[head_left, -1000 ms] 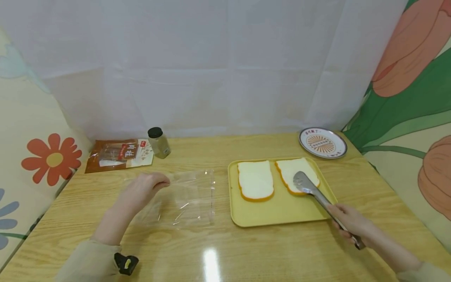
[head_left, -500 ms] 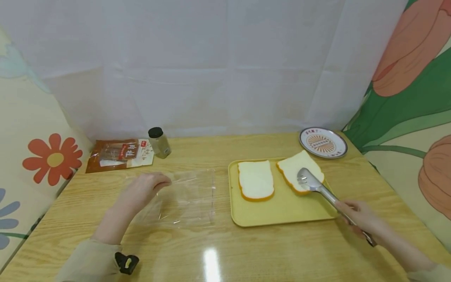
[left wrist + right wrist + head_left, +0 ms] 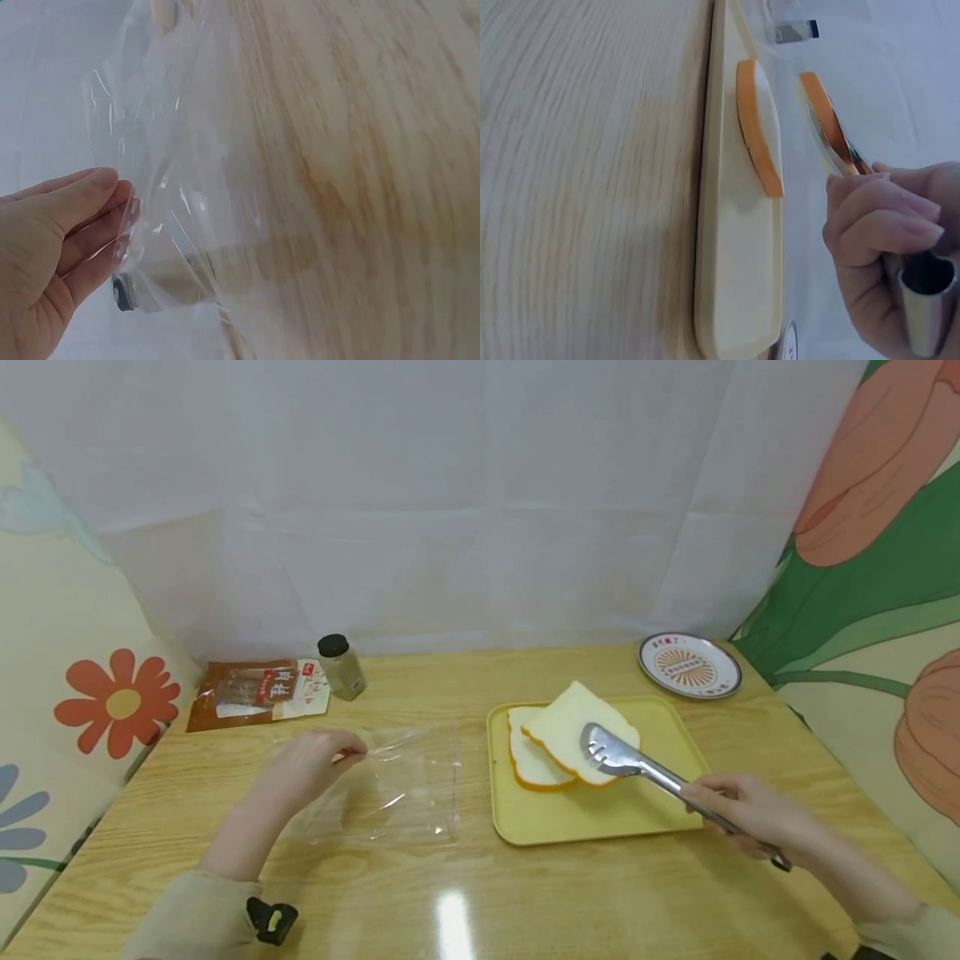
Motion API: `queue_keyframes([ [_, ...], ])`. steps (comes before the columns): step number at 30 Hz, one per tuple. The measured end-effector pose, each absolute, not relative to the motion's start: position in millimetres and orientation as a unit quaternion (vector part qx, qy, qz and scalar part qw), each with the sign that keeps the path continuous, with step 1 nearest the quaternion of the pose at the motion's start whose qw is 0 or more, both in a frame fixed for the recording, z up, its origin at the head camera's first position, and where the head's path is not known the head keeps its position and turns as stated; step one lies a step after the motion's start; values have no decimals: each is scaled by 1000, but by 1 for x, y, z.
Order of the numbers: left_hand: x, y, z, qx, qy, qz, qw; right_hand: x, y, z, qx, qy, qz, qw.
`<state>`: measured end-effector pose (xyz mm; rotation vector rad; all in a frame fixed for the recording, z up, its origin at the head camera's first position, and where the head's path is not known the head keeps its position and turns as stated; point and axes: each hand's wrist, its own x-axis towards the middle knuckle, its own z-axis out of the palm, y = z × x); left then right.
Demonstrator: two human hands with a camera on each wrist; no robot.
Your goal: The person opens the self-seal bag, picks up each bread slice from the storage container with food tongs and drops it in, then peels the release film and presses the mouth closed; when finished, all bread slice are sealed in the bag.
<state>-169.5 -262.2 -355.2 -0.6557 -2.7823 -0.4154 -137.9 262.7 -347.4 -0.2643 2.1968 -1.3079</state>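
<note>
My right hand (image 3: 746,814) grips a pair of metal tongs (image 3: 660,777), fingers curled round the handles. A white bread slice (image 3: 573,727) with an orange-brown crust is clamped in the tongs. In the right wrist view this held slice (image 3: 821,105) hangs above the yellow tray (image 3: 742,300), apart from the second slice (image 3: 757,127) lying on it. From the head view it overlaps that lower slice (image 3: 528,760). My left hand (image 3: 311,768) pinches the edge of a clear plastic bag (image 3: 405,785), lifting its upper layer; the left wrist view shows thumb and fingers at the film (image 3: 172,172).
A brown packet (image 3: 251,693) and a spice jar with a black lid (image 3: 341,667) are at the back left. At the back right, behind the yellow tray (image 3: 600,827), a patterned plate (image 3: 690,666) lies on the table. A white cloth (image 3: 480,510) hangs behind.
The right hand's tongs have lifted the right slice off the tray and carried it left over the other slice. The left hand keeps its pinch on the bag, almost still.
</note>
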Motion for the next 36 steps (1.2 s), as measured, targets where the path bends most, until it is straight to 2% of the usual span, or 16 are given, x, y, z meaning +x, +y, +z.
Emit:
queue_keyframes([
  [13, -168, -264, -356, -234, -950, -152, 143, -152, 216, -342, -188, 805, -465, 317],
  [24, -167, -267, -358, -238, -946, -156, 153, -167, 190, -342, -211, 817, -434, 315],
  [36, -168, -265, -358, -241, -944, -158, 159, -191, 171, -340, -245, 807, -406, 352],
])
